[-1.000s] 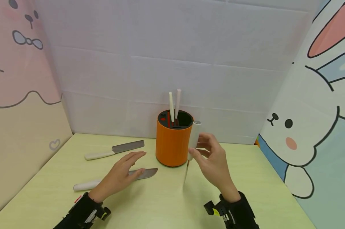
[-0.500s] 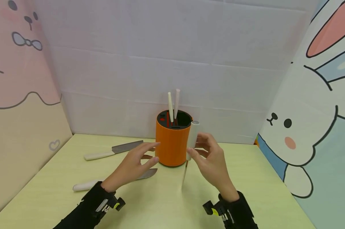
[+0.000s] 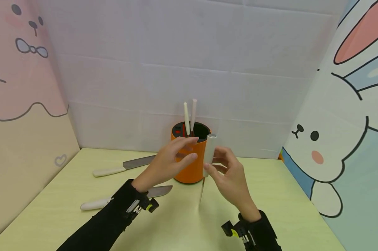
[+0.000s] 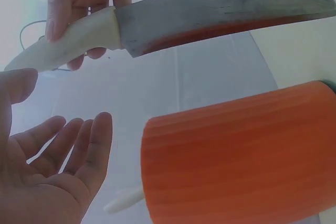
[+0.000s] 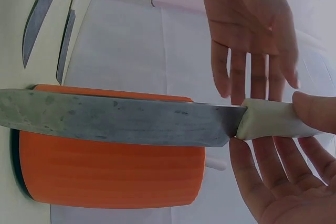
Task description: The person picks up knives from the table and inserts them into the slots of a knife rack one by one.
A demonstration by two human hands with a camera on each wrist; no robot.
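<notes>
Head view: right hand (image 3: 234, 176) pinches the knife (image 3: 210, 151) by its handle, blade down beside the holder (image 3: 190, 175), likely so fingers sit clear of the edge. Left hand (image 3: 167, 162), fingers and thumb apart, holds nothing near the handle, perhaps for support. Cleaver (image 3: 129, 165) and second knife (image 3: 160, 191) lie flat on the desk (image 3: 289, 202), presumably for stability; two pale handles (image 3: 186, 118) stick up from the holder.

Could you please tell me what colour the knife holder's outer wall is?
The knife holder is orange outside, best seen in the left wrist view.
</notes>
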